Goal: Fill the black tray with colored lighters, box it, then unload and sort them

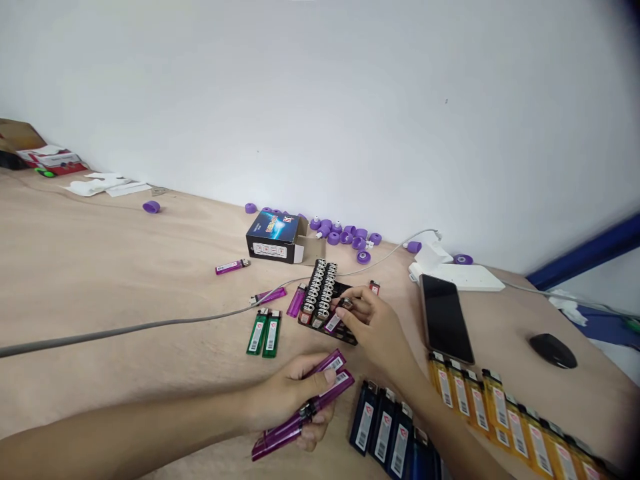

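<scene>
Several purple lighters (330,390) are gripped in my left hand (295,393), low in the middle of the view. My right hand (370,320) pinches one purple lighter (334,323) by its metal top, tilted over a black tray (345,337). Two rows of lighters (320,293) with their metal tops up fill the tray's left part. Left of the tray, a purple lighter (297,300) lies close by, and two green lighters (264,333) lie side by side. The right fingers cover part of the tray.
A black-and-blue box (277,237) stands behind, with purple caps (350,233) along the wall. A grey cable (150,327) crosses the table. At right are a phone (445,317), a mouse (553,351), a power strip (465,277), blue lighters (383,427) and yellow lighters (520,427).
</scene>
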